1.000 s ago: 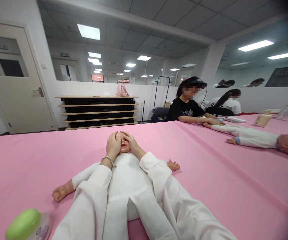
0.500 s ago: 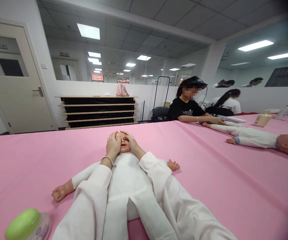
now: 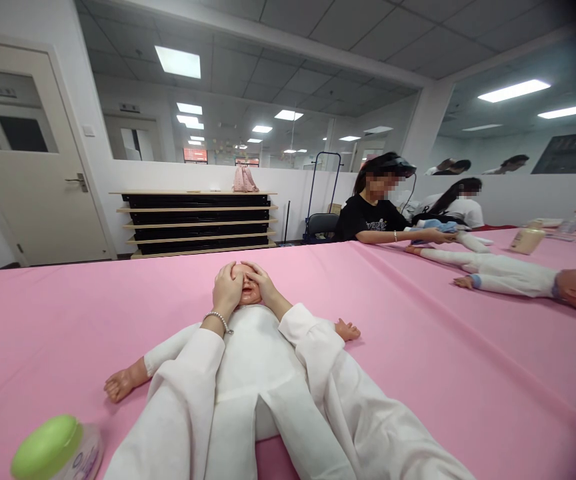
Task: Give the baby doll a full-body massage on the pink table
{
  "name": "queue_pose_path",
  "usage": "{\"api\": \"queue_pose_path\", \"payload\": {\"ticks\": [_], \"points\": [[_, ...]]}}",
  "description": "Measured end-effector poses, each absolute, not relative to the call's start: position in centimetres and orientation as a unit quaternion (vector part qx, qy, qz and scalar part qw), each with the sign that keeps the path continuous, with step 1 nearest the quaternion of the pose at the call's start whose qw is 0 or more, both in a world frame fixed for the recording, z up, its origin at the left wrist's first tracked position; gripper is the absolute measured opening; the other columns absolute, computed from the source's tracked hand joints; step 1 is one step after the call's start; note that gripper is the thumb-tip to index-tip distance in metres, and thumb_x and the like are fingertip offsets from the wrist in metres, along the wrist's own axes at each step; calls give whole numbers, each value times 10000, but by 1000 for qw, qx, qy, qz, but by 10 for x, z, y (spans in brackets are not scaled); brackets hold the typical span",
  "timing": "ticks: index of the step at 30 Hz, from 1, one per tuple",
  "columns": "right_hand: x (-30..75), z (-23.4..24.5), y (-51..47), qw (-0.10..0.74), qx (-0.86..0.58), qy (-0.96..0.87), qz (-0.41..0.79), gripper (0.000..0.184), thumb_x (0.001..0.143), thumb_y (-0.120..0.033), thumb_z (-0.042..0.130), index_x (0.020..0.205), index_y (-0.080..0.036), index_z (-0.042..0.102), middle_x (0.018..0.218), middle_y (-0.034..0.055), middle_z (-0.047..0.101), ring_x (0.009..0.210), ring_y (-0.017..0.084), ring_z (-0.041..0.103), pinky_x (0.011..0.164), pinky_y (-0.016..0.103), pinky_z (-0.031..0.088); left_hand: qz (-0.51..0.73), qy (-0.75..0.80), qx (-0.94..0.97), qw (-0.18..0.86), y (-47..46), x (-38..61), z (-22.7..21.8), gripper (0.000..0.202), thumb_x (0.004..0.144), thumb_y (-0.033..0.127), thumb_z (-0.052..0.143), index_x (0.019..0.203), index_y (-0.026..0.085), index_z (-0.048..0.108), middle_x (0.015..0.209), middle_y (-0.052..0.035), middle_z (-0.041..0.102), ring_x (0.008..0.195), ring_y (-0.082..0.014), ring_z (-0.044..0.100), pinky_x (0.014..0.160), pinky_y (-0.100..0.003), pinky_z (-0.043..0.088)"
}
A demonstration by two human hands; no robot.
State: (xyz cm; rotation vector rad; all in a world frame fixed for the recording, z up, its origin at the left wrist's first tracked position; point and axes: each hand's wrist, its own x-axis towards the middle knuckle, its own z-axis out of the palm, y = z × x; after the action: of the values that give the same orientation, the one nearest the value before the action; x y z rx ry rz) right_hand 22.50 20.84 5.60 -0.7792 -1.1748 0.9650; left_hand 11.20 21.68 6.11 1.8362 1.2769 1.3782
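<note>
A baby doll [image 3: 253, 353] with a soft white body lies on its back before me, head away from me and arms spread to both sides. My left hand [image 3: 227, 288] cups the left side of its head, fingers curved over the brow. On the other side my right hand [image 3: 264, 283] holds the head the same way, its thumb across the eye area. Between my palms the doll's nose and open mouth [image 3: 249, 292] show, while its eyes are mostly covered. Both my sleeves lie along the doll's body.
A jar with a green lid [image 3: 48, 443] stands at the near left on the pink tablecloth [image 3: 418, 373]. To the right lies another doll [image 3: 518, 273], with a co-worker [image 3: 381, 207] at its feet. A pump bottle [image 3: 528, 238] stands beyond it.
My right thumb has shifted inward over the doll's eye, which showed before. The co-worker's hands have moved, and blue cloth now shows beside the other doll's leg. The doll before me stays in place.
</note>
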Motion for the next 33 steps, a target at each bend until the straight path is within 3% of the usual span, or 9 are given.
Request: {"api": "queue_pose_path", "payload": {"ticks": [15, 22, 33], "points": [[226, 53, 214, 664, -365, -528, 384, 312, 654, -290, 522, 918, -202, 663, 1083, 28, 646, 1090, 201, 533, 1016, 346, 359, 503, 473, 679, 249, 218, 112, 60, 445, 840, 273, 400, 1243, 137, 532, 1310, -107, 527, 1227, -234, 452, 1056, -372, 348], [228, 49, 218, 669, -373, -517, 383, 331, 653, -215, 460, 902, -203, 678, 1097, 13, 651, 1127, 190, 523, 1056, 334, 325, 502, 473, 675, 262, 219, 112, 60, 461, 856, 241, 334, 1258, 123, 526, 1331, -109, 510, 1251, -229, 432, 1070, -370, 331], [227, 54, 211, 653, -358, -523, 414, 345, 605, -277, 633, 942, -214, 672, 1104, 32, 639, 1112, 219, 526, 1023, 364, 360, 512, 463, 679, 250, 218, 112, 58, 441, 827, 306, 438, 1232, 166, 540, 1303, -95, 534, 1225, -233, 457, 1057, -363, 349]]}}
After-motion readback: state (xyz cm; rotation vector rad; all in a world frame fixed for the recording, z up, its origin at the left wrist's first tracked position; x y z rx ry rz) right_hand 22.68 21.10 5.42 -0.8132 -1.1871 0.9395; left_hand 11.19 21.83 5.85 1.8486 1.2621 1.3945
